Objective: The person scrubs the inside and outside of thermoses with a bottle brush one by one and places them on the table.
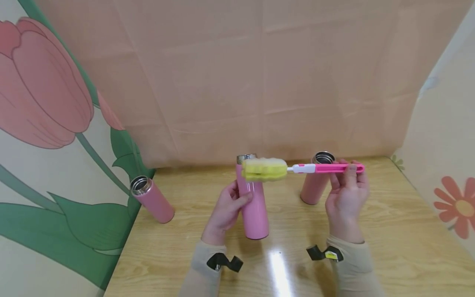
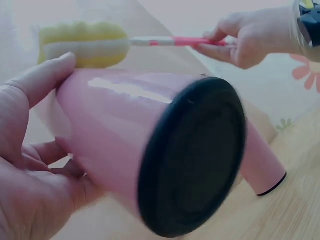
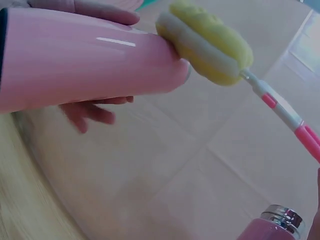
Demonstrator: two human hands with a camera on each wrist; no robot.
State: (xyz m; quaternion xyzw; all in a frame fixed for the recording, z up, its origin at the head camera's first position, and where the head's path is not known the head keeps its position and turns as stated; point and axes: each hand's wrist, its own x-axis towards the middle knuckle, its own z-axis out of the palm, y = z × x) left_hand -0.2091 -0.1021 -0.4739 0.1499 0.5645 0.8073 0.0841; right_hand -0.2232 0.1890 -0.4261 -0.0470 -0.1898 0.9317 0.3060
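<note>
Gripping the pink bottle (image 1: 254,206), the left hand (image 1: 226,210) curls while the right hand (image 1: 346,198) pinches the sponge brush (image 1: 297,168).

Head view high, looking down; wrist views close, sharing pink bottle (image 1: 253,206).

Both hands raised, fingers curled, gripping

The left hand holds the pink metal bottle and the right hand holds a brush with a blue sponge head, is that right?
Not quite: the sponge head is yellow, not blue, as the head view shows. The left hand does hold the pink metal bottle, and the right hand holds the brush's pink handle.
</note>
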